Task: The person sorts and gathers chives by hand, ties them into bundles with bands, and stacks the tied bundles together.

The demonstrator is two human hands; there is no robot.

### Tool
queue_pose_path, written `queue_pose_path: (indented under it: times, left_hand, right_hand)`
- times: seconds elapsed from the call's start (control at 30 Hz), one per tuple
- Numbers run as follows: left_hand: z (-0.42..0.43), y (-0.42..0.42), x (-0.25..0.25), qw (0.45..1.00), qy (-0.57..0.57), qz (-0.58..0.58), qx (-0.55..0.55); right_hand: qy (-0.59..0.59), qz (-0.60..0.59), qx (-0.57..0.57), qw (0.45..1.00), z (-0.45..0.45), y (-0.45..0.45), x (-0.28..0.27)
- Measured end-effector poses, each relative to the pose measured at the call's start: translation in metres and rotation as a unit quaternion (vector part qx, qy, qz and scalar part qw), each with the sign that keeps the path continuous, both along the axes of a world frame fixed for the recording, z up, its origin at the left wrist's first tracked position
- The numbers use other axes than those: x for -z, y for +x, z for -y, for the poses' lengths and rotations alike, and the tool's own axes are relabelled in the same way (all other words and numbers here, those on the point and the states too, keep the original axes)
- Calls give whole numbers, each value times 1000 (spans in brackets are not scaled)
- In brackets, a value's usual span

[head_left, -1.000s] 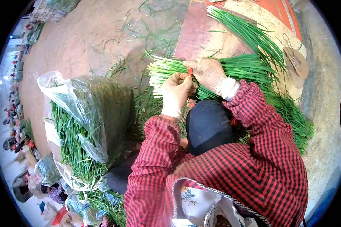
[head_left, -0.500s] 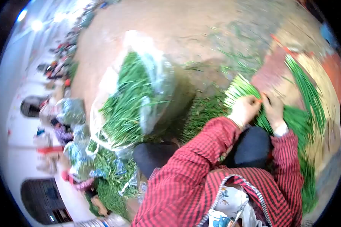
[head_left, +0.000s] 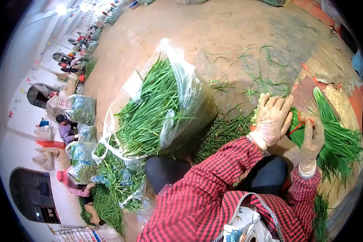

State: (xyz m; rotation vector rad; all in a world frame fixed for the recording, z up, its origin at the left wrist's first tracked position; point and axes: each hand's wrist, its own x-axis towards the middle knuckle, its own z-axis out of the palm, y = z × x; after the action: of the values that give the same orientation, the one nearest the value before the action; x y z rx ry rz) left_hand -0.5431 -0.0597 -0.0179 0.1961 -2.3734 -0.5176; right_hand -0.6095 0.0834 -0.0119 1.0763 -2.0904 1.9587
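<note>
Thin pale gloves cover both my hands. My left hand [head_left: 272, 120] lies across the pale stem end of a bundle of garlic chives [head_left: 296, 126], its fingers stretched out and slightly apart. A red tie [head_left: 297, 128] runs around the bundle. Beside the tie, my right hand [head_left: 313, 139] is closed on the bundle's leafy side, with one finger pointing up; its grip is partly hidden. More garlic chives [head_left: 330, 111], their stems pointing away from me, lie to the right, near a dark reddish board [head_left: 304, 93].
A clear plastic bag [head_left: 197, 105] full of green chives stands to my left. Loose leaves [head_left: 226, 131] litter the floor around it. Farther left, a person in a checked top [head_left: 66, 131] and another in a red hat [head_left: 63, 176] sit among filled bags [head_left: 81, 109].
My left hand has gone from pinching at the bundle to lying spread over its stems. The right hand has moved right and down, and the red tie now shows around the bundle.
</note>
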Motion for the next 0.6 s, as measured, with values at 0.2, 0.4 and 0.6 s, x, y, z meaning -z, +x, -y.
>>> queue_pose_path:
  times: [0.2,0.4,0.6]
  left_hand:
    - [-14,21,69,973,13,226,33]
    - [-1,0,32,913,-48,379,141]
    - [-15,-26,58,870,-82,456,169]
  right_hand:
    - [84,184,-5,979,-22,-6,90]
    - [157,11,-6,988,-17,19,60]
    - [177,-140,-22,974,-6,-3,75]
